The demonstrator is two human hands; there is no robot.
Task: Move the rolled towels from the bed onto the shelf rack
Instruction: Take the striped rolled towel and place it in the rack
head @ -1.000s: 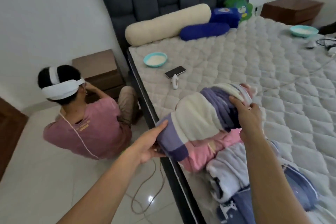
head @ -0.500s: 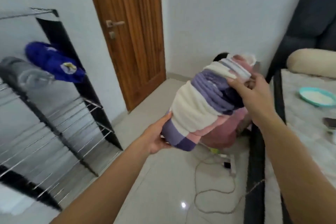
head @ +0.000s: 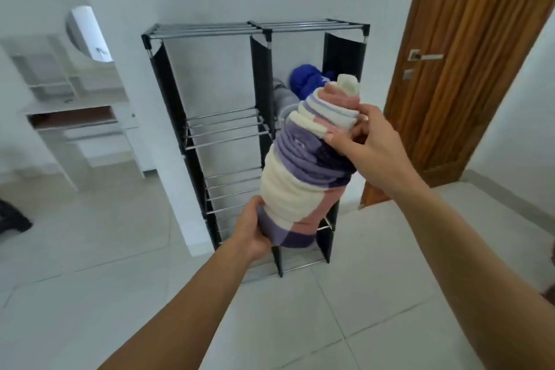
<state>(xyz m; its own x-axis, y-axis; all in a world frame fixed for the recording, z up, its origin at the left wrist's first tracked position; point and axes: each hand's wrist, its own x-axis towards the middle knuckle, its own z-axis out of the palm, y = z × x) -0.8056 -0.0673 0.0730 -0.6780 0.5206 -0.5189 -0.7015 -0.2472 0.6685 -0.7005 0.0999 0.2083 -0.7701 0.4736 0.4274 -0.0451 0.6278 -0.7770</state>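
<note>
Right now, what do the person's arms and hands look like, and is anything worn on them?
Both forearms are bare, with no sleeves in view. The left hand and the right hand wear no gloves. I see no watch, ring, bracelet or cable on either.

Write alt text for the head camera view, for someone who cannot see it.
Two bare hands, left hand below and right hand above, hold a rolled purple, cream and pink striped towel before a black-and-chrome wire shelf rack. A blue rolled towel and a grey rolled towel already lie on it.
</note>
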